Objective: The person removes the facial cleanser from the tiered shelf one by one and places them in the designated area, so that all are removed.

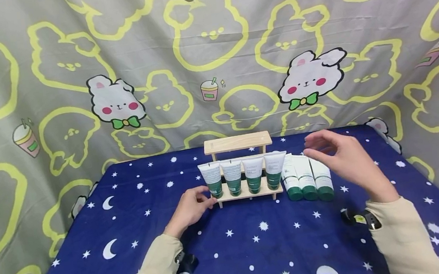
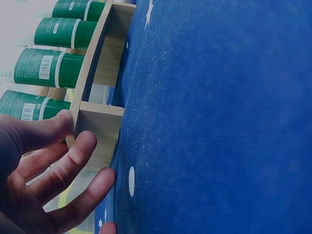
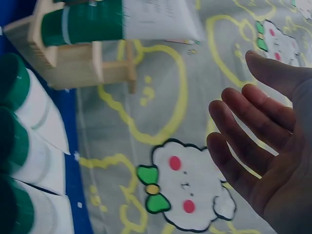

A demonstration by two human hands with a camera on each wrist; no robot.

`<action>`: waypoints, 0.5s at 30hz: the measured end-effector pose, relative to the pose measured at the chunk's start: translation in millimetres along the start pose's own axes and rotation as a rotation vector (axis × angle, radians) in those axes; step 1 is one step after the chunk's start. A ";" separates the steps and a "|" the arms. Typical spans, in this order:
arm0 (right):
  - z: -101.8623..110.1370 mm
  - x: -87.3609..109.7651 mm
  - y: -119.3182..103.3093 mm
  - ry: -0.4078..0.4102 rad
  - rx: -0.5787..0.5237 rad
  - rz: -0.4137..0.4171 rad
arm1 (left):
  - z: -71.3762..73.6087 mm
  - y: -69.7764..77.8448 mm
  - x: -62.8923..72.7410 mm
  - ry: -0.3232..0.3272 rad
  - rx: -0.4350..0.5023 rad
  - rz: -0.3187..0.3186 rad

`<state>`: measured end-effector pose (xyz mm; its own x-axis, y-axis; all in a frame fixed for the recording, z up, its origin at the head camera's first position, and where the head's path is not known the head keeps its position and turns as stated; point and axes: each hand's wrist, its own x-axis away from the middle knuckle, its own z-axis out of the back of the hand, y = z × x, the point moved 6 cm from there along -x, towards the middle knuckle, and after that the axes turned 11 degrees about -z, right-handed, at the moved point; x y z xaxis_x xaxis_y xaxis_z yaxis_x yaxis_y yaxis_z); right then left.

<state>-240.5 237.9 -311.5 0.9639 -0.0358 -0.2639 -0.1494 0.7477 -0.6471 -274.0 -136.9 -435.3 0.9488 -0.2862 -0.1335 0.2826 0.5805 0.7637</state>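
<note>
Grey cartoon-print curtain [image 1: 228, 40]: hung beyond both hands; no hazard is seen in it.
Navy star-and-moon cloth [image 1: 267, 259]: spread beneath both hands; if it were rucked by a dragged wrist, the rack could be tilted.
Stepped pale-wood rack [image 1: 237, 142]: stood just right of the left hand; if its end were pushed or lifted, the whole row could be toppled.
Left hand [image 1: 190, 210]: the near end of the lower board is lightly pinched by thumb and bent fingers; the nearest tube could be nudged by the thumb, though whether its cap is touched cannot be told.
Right hand [image 1: 341, 158]: held in the air, loosely curved, nothing grasped; if it were swept leftward, the endmost standing tube could be knocked over.
Upright white-and-green plastic tubes [image 1: 253, 171]: lined up between the hands on the lower board, caps down; easily tipped, it is judged, since wide flat ends are carried above narrow caps.
Laid white-and-green plastic tubes [image 1: 304, 172]: grouped just left of the right hand; neighbours could be disturbed if one were taken carelessly.
Curtain, cloth, rack: one of each is counted.
Hands: two.
Tubes: seven are visible, four upright, three laid.
</note>
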 end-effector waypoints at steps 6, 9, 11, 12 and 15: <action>-28.5 -7.8 1.9 -0.113 -0.029 0.006 | -0.9 -0.6 0.2 -0.001 0.006 0.004; -41.0 -9.6 2.4 -0.152 -0.055 0.007 | 0.6 0.4 0.6 0.002 0.004 0.002; -47.8 -10.1 3.4 -0.174 -0.072 0.003 | 1.4 0.8 0.6 0.004 0.004 -0.001; -50.8 -10.0 3.8 -0.183 -0.084 -0.001 | 1.7 1.0 0.5 0.004 0.003 -0.002; -58.9 -9.6 5.1 -0.213 -0.106 -0.020 | 1.3 1.1 0.3 0.002 0.006 -0.002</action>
<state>-263.5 203.1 -354.5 0.9899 0.0995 -0.1011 -0.1417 0.6739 -0.7251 -273.6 -137.3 -433.7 0.9486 -0.2855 -0.1364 0.2835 0.5753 0.7673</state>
